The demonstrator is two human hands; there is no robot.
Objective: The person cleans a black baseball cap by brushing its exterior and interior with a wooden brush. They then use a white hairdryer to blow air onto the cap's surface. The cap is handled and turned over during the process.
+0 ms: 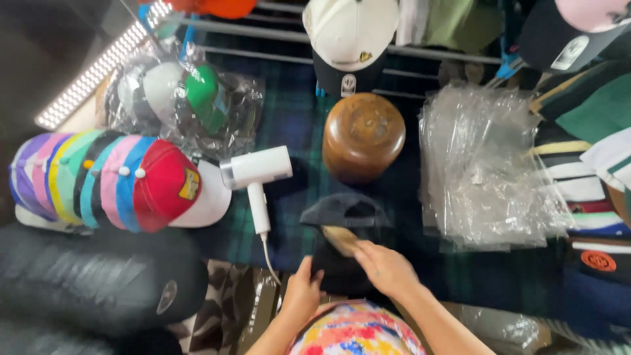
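A dark navy cap (345, 217) lies on the plaid-covered table just in front of me, its back opening facing away from me. My right hand (384, 266) rests on its near part and holds a pale wooden-looking brush or tool (340, 238) against the cloth. On the cap's near left edge sits my left hand (303, 292), fingers curled on the fabric. Beyond the cap stands a round brown wooden hat block (363, 135).
A white hair dryer (256, 172) lies left of the cap, cord trailing toward me. A row of nested colourful caps (112, 181) sits far left, bagged caps (184, 102) behind. A stack of clear plastic bags (483, 167) lies right. More caps hang on a rack (348, 39).
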